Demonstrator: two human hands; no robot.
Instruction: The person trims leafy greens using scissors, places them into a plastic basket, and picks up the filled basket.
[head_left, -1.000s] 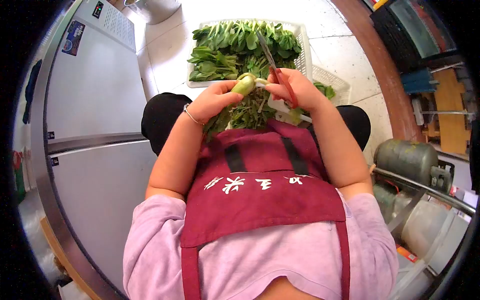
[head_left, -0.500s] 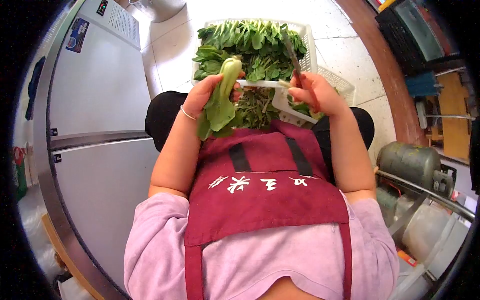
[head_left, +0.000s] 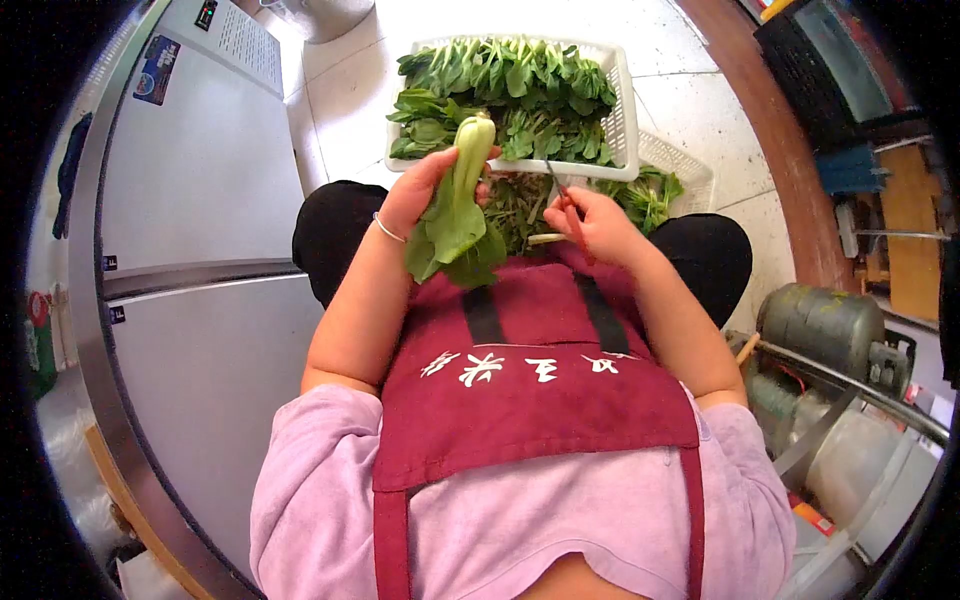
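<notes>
My left hand (head_left: pixel 415 190) is wrapped round a head of leafy greens (head_left: pixel 459 205), its pale base up and its leaves hanging toward the apron. In my right hand (head_left: pixel 597 222) are red-handled scissors (head_left: pixel 572 212), their blades pointing up toward the basket's near rim. A thin pale stalk (head_left: pixel 546 239) lies beside the right fingertips; whether they hold it I cannot tell. Loose trimmed leaves (head_left: pixel 515 210) are heaped between my hands, above the maroon apron (head_left: pixel 530 400). Beyond them, a white basket (head_left: pixel 627 125) holds rows of similar greens (head_left: pixel 510 70).
A second white basket (head_left: pixel 695 180) with leafy greens (head_left: pixel 650 195) is partly under the first one. A tall grey fridge (head_left: pixel 200 170) stands at the left. A gas cylinder (head_left: pixel 820 325) lies at the right near a metal rail (head_left: pixel 860 385). A metal bucket (head_left: pixel 325 15) is at the top.
The greens in my left hand have turned from base toward me to upright, leaves hanging down. My right hand with the scissors has moved away from them, then down toward the apron.
</notes>
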